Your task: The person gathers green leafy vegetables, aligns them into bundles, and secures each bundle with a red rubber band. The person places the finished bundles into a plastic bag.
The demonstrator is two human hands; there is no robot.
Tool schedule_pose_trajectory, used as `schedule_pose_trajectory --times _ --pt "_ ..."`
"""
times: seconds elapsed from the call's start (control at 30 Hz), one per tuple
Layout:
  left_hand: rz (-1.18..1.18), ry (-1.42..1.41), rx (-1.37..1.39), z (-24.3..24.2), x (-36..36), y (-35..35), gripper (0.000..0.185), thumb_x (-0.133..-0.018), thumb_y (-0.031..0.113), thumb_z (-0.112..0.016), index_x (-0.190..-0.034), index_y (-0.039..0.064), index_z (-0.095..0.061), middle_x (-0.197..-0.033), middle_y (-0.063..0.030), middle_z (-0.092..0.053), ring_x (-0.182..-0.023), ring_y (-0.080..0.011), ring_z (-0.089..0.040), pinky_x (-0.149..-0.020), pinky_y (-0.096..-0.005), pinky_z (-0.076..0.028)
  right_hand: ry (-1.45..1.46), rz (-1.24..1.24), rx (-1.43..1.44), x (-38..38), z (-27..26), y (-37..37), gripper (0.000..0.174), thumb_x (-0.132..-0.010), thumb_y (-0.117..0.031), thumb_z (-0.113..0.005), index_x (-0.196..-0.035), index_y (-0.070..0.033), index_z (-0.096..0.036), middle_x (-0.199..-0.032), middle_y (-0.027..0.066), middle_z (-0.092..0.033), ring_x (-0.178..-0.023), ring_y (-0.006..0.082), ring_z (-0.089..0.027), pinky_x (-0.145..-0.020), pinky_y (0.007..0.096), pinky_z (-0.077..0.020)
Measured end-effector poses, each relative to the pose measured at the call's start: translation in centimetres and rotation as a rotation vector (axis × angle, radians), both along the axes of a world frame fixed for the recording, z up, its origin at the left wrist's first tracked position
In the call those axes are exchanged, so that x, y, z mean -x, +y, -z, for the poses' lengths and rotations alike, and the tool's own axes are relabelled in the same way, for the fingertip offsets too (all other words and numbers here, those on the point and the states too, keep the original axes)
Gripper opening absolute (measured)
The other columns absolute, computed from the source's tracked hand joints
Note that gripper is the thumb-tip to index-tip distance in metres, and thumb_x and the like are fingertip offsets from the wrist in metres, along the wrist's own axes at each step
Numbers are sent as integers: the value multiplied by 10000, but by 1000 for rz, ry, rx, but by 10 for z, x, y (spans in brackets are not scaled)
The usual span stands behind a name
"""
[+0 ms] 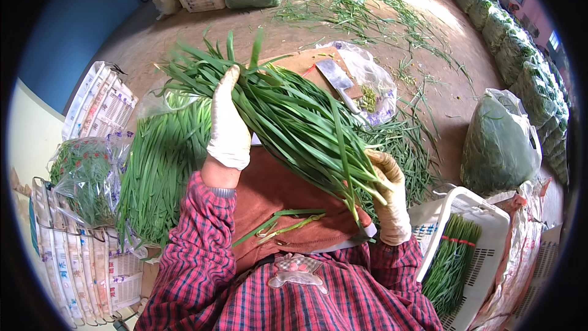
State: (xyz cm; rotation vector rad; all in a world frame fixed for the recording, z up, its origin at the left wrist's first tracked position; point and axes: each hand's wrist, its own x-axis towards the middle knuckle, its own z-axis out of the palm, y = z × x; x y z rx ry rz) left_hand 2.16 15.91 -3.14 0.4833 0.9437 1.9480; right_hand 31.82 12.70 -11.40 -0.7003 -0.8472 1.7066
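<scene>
A large loose bunch of garlic chives (pixel 298 115) stretches slantwise above my lap between both hands. My left hand (pixel 228 124), in a whitish glove, grips it towards the leafy end, thumb on top. At the pale stem ends, my right hand (pixel 392 193), in a stained glove, has its fingers curled against the stalks. A brown cloth (pixel 280 184) covers my lap, and a few stray leaves (pixel 289 227) lie on it. Beyond the bunch, a cleaver (pixel 335 74) rests on a wooden board (pixel 294 62), partly hidden by the leaves.
More chives (pixel 161 170) are heaped at my left beside stacked white crates (pixel 82 276). On the right, a white basket (pixel 487 248) holds a red-banded bundle (pixel 455 248) near a filled plastic bag (pixel 500 142). Loose leaves (pixel 404 147) litter the floor beside a clear bag (pixel 376 78).
</scene>
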Motion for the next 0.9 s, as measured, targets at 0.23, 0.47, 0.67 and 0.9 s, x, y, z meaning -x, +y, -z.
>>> schedule_pose_trajectory --times 0.23,0.47,0.67,0.9 --pt "-51 -24 -50 -2 -6 -4 194 -996 295 -605 -1081 128 -654 -1028 5 -671 -950 -142 -642 -886 -315 -526 -237 23 -83 4 -13 -7 298 -942 -7 -675 -1236 38 -659 -1107 83 -716 -980 122 -666 -887 251 -539" --pt "1 -13 -92 -14 1 -11 197 -992 311 -603 -1023 121 -642 -978 -27 -676 -877 -179 -654 -827 -348 -549 -234 179 -4 11 -23 -3 201 -967 -76 -669 -1134 28 -706 -969 56 -729 -853 114 -678 -792 238 -550" --pt "-25 -80 -136 -17 11 -6 247 -990 360 -605 -1005 116 -640 -906 -46 -673 -822 -195 -648 -772 -359 -555 -218 -118 -48 16 -30 -18 296 -952 -40 -671 -1242 15 -650 -1108 62 -696 -984 112 -648 -904 254 -527" --pt "52 -93 -227 -18 34 -5 239 -1020 313 -567 -955 104 -661 -729 6 -646 -663 -170 -616 -669 -338 -557 -281 -315 -42 10 -44 -49 309 -940 -89 -721 -1227 3 -648 -1048 43 -716 -880 83 -651 -781 221 -532"
